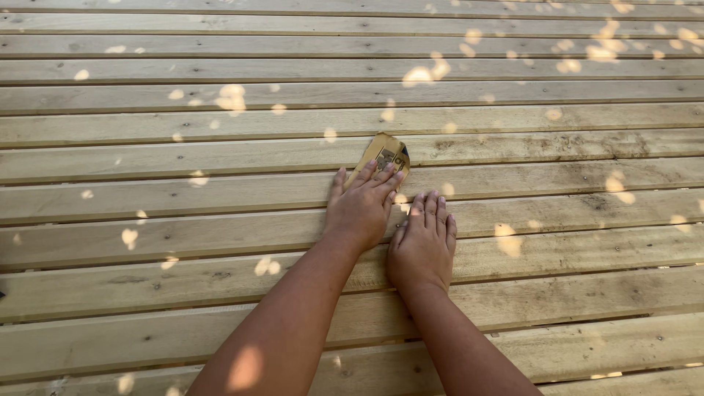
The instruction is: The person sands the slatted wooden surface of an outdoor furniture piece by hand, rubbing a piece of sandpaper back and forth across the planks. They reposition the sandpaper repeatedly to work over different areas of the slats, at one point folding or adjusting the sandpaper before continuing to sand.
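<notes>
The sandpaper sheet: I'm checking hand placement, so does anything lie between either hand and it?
Nothing visible does. The left hand lies with its fingers flat on the sandpaper sheet. The right hand rests on the deck boards just beside it, with only bare wood between.

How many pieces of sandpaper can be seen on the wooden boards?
1. The sandpaper lies flat on the boards, under the fingertips of the left hand; part of it is hidden.

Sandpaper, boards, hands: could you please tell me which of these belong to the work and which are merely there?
In use:
- sandpaper sheet, pressed flat under the left hand
- right hand, palm down on the deck boards

Merely there:
- sunlight spots across the wood
</notes>
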